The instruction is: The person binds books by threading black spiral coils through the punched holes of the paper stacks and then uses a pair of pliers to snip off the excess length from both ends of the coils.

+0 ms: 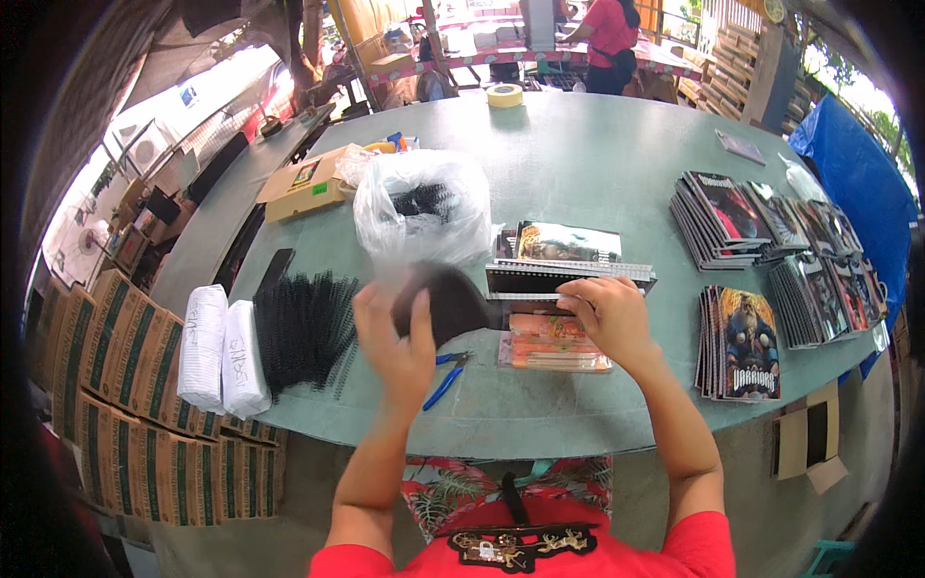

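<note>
My right hand [609,310] pinches the near edge of a dark-covered notebook [535,282] with a punched white edge, standing among other covers in mid-table. Left of it, my left hand [393,332] is smeared by motion, thumb and fingers around the edge of a dark rounded shape [445,303]. Whether it grips that shape I cannot tell. Just below lie blue-handled pliers [445,379]. A heap of black binding coils [306,328] spreads to the left of that hand. Orange printed packs [551,342] sit under my right hand, and a picture-covered notebook [568,241] lies behind.
A clear plastic bag [385,202] holding black coils stands behind my left hand, beside a cardboard box [303,193]. White wrapped bundles [202,347] flank the coils. Notebook stacks [737,347] fill the table's right side. Yellow tape [504,95] and a person in red [614,39] are beyond.
</note>
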A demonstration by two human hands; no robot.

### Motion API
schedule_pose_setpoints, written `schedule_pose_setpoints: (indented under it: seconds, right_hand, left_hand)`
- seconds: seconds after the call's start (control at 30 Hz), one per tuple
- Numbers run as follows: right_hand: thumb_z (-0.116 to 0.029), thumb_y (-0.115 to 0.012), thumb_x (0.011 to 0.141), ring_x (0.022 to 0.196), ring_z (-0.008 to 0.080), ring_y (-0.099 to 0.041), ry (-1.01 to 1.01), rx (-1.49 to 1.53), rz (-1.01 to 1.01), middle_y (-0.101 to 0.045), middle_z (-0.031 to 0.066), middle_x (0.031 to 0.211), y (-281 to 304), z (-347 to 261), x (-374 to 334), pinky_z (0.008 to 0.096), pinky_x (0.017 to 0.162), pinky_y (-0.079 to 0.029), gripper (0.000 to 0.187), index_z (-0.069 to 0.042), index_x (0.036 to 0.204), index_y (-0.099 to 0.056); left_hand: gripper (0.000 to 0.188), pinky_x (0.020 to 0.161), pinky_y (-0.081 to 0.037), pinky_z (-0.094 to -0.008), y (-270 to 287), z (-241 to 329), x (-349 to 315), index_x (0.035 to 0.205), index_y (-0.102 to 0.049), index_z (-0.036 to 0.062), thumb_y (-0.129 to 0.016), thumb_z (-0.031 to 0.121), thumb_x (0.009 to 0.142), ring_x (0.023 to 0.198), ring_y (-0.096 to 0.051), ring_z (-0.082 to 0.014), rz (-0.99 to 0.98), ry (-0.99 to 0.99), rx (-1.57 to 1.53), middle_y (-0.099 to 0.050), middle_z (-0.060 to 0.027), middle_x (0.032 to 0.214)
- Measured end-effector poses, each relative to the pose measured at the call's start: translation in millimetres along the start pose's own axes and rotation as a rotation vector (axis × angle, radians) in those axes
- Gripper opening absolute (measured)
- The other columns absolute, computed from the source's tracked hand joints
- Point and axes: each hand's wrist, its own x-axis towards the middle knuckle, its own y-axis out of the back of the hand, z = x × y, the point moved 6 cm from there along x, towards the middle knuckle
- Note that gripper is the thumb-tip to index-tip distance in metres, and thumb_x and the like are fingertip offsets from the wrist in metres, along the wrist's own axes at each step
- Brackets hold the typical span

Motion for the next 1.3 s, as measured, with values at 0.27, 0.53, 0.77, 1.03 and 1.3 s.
schedule_pose_setpoints:
  seconds: [0.27, 0.53, 0.77, 1.03, 1.3]
  right_hand:
    - [-0.018, -0.061, 0.077, 0.067, 0.0219, -0.06, -0.004, 0.036, 0.007, -0.064, 0.0047, 0.069, -6.8, -4.0, -1.8, 0.0343, 0.064, -0.04, 0.01, -0.013, 0.083, -0.067]
    - [-0.018, -0.059, 0.077, 0.067, 0.0203, -0.06, 0.013, 0.013, 0.041, -0.064, 0.004, 0.069, -6.4, -4.5, -0.9, 0.034, 0.063, -0.039, 0.009, -0.013, 0.08, -0.066]
    - [-0.014, -0.059, 0.075, 0.066, 0.0204, -0.06, 0.045, 0.014, 0.119, -0.063, 0.0044, 0.067, -6.3, -3.8, -6.0, 0.0342, 0.066, -0.041, 0.008, -0.013, 0.081, -0.064]
    - [-0.016, -0.069, 0.078, 0.068, 0.0102, -0.062, -0.49, 0.934, -0.071, -0.067, 0.0055, 0.078, -0.8, 80.0, -39.3, 0.0228, 0.061, -0.047, 0.019, -0.001, 0.088, -0.067]
    - [-0.016, -0.065, 0.084, 0.068, 0.0029, -0.053, -0.619, 1.089, 0.105, -0.063, 0.0006, 0.076, -14.6, 73.0, -43.9, 0.0192, 0.057, -0.043, 0.022, 0.001, 0.098, -0.064]
  left_hand:
    - [0.021, 0.07, -0.046, -0.0303, -3.9, 5.8, 11.8, 0.092, -0.063, 0.0044, -0.064, -0.002, 0.072, 0.078, -0.055, -0.0215, 0.033, -0.191, 0.065, -0.056, -0.0094, 0.084]
    - [0.023, 0.07, -0.046, -0.0319, 46.1, 31.6, 39.0, 0.093, -0.064, 0.0066, -0.069, 0.005, 0.071, 0.08, -0.056, -0.0232, 0.389, -0.185, 0.149, -0.058, -0.0078, 0.082]
    - [0.026, 0.071, -0.047, -0.0341, -16.7, 17.9, 37.1, 0.097, -0.064, 0.0093, -0.067, 0.005, 0.071, 0.078, -0.058, -0.0247, -0.092, -0.136, 0.017, -0.056, -0.0101, 0.086]
    - [0.019, 0.074, -0.046, -0.0307, -2.0, 32.5, 63.3, 0.09, -0.066, 0.006, -0.064, 0.0, 0.072, 0.079, -0.058, -0.0241, 0.144, -0.042, -0.062, -0.059, -0.0111, 0.083]
    - [0.03, 0.066, -0.043, -0.0298, 38.4, 54.0, 60.4, 0.1, -0.061, 0.0026, -0.067, 0.0, 0.071, 0.081, -0.054, -0.0211, 0.585, -0.238, 0.121, -0.057, -0.0102, 0.092]
